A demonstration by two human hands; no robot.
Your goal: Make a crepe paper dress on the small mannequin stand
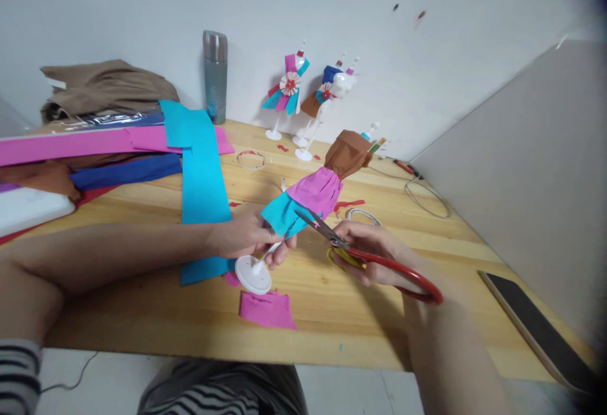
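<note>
My left hand (253,236) is closed around the lower part of a miniature dress form (349,154), which tilts up to the right. Its white round base (253,274) points toward me. The form wears a brown crepe paper top, a pink gathered layer (315,190) and a blue layer (284,214) at the hem. In my right hand (370,247) is a pair of scissors (393,266) with red and yellow handles. The blades are at the blue hem, near the pink edge; whether paper lies between them I cannot tell.
A long blue crepe paper strip (203,181) and a pink scrap (268,309) lie on the wooden table. Several dressed forms (290,86) and a flask (215,76) stand by the wall. Tape rolls (364,216), a phone (535,326) and folded paper (85,146) lie around.
</note>
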